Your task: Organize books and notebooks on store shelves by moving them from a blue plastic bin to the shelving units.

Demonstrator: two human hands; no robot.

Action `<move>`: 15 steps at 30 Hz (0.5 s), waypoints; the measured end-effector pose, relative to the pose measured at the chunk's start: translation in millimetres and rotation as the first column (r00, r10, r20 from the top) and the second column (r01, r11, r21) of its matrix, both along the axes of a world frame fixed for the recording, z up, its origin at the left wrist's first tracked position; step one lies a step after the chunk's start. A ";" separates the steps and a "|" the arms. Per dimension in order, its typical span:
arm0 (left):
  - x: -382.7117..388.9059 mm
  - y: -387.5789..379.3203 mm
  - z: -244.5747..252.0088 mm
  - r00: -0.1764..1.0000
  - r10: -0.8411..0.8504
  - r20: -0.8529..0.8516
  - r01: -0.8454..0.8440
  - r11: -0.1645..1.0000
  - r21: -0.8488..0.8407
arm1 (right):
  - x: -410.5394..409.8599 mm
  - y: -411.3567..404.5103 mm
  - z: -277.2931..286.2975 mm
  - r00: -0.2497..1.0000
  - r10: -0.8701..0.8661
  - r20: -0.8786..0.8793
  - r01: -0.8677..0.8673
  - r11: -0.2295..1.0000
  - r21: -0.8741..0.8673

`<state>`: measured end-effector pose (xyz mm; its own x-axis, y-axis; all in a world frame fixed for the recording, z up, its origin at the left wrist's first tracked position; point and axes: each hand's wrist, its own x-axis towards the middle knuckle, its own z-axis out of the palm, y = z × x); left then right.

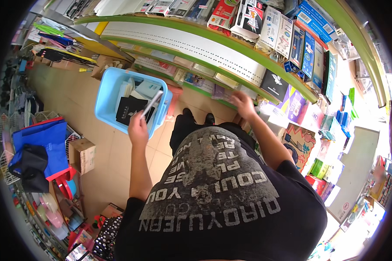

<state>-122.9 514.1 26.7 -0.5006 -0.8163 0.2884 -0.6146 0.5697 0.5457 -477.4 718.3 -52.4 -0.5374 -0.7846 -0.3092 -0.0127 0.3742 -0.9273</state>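
My left hand (139, 130) holds a thin, flat whitish item (152, 103), seen nearly edge-on, over the right side of a light blue plastic bin (99, 98). Inside the bin lie a black notebook or box (128, 109) with pale print, light blue packets (148, 88) and several whitish booklets or papers. The bin rests at least partly on a reddish stool (175, 98). My right hand (244, 103) is raised in front of the lower shelves, fingers slightly curled and apart, near a purple packet (218, 91). Nothing shows in it.
Green-edged shelves (196, 24) with boxed goods run across the front. A black box (274, 84) stands on the shelf at right. On the left are a blue bag (52, 138), a cardboard box (82, 155) and wire racks. Packed goods and a whitish board (354, 169) stand at right.
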 end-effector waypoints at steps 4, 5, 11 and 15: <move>-48.0 31.9 31.4 0.929 -0.371 0.014 0.367 0.912 -0.183 | 43.4 -41.5 29.2 0.617 0.143 0.774 -0.217 0.976 -0.007; -57.3 39.9 32.6 0.906 -0.423 -0.001 0.415 0.887 -0.203 | 50.9 -50.2 42.8 0.617 0.140 0.774 -0.214 0.977 -0.006; -80.5 58.5 13.6 0.826 -0.564 0.017 0.554 0.806 -0.209 | 63.0 -55.3 50.3 0.472 0.299 0.829 -0.039 0.947 -0.319; -83.6 62.8 -1.9 0.817 -0.575 0.052 0.577 0.810 -0.110 | 53.4 -41.4 45.6 0.671 0.178 0.720 0.037 0.961 -0.273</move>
<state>-206.5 577.0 24.8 -0.8734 -0.3389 0.3497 -0.1622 0.8796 0.4473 -424.0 676.9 -6.9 -0.1607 -0.9150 -0.3700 0.6925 0.1626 -0.7029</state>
